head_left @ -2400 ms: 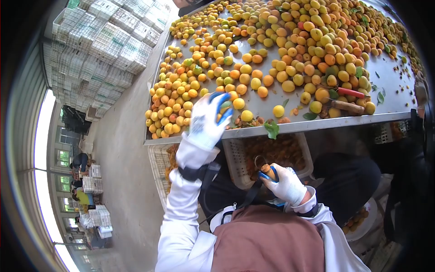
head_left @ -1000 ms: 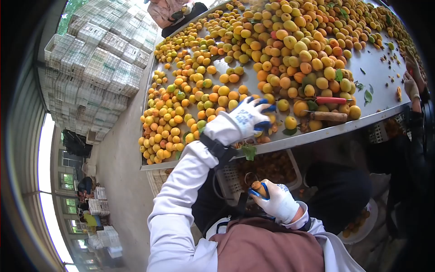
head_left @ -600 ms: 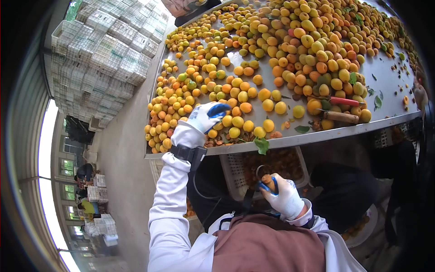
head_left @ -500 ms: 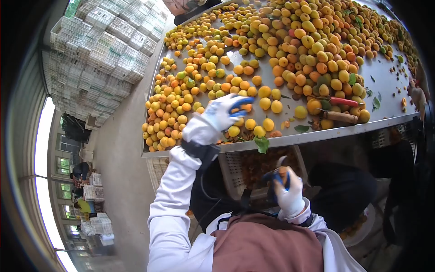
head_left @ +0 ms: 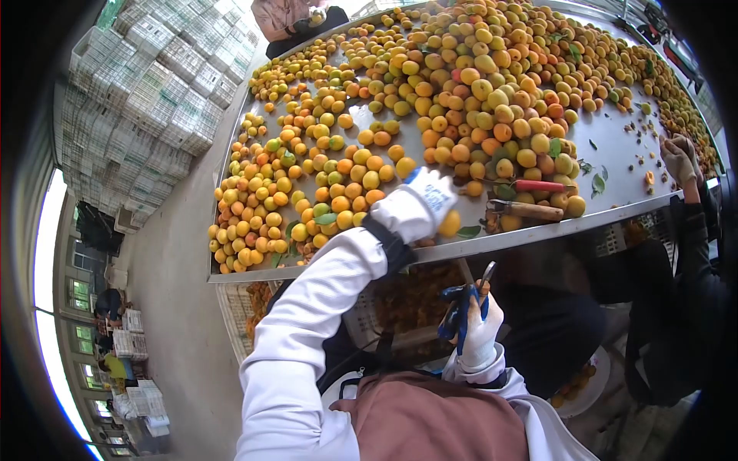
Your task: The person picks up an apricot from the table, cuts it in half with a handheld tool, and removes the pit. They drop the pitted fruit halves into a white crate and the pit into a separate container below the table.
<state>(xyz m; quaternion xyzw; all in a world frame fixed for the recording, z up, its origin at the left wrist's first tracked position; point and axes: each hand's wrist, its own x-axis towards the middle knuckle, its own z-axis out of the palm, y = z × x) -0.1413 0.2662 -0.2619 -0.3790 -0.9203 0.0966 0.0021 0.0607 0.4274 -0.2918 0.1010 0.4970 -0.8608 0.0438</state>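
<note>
Reaching over grey metal table (head_left: pixel 603 132) w/ left hand (head_left: pixel 427 203), in white knit glove w/ blue coating. Lying just beside its right edge: single yellow-orange round fruit (head_left: pixel 450 223). Spread beyond & to L of same hand: loose yellow-orange fruits (head_left: pixel 338 188), w/ bigger pile (head_left: pixel 492 100) farther up. Just R of single fruit: flat green leaf (head_left: pixel 469 231). Farther R, lying on table nr front edge: red-handled metal tool (head_left: pixel 540 185) &, below it, wooden-handled metal tool (head_left: pixel 530 210).

Printed in blue on back of L glove: small marks, too blurred to read.

Holding left hand palm down, wrist bent, fingers curled partly under; can't tell if gripping anything, fingertips mostly hidden. Closed w/ right hand (head_left: pixel 478 329), same type glove, around wood handle of curved metal-tipped tool (head_left: pixel 483 286), tip up, below table edge, in front of white plastic crate (head_left: pixel 361 321).
</note>
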